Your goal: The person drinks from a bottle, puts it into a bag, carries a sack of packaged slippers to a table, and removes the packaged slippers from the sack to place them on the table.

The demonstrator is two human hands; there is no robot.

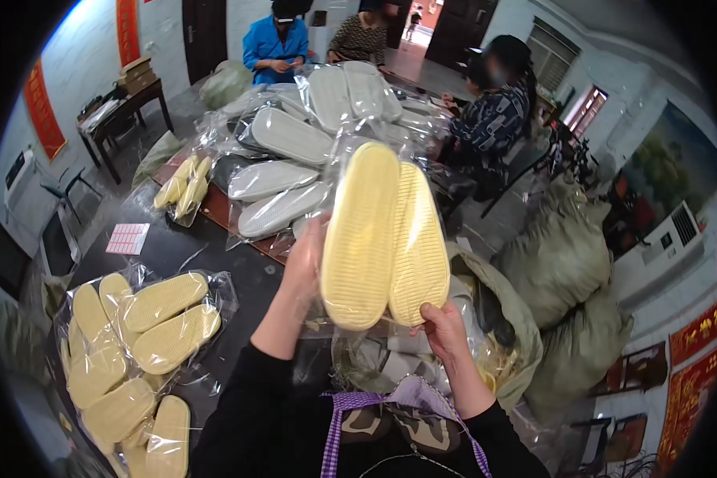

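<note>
A pair of pale yellow slippers (362,239) in a clear plastic bag is held up in front of me, soles facing me. My left hand (301,259) is closed on the left edge of the pair, its fingers partly hidden behind the bag. At the lower right corner, my right hand (444,328) pinches the slippers with the thumb in front. Bagged yellow slippers (175,311) lie piled on the dark table (223,275) to the left. Beyond my hands is a heap of bagged grey slippers (291,135).
An open woven sack (526,319) with loose slippers stands at my right, near full sacks (562,239). A sheet of pink labels (127,238) and a bagged yellow pair (185,187) lie on the left. Three people sit around the table's far side, one in a blue top (272,48).
</note>
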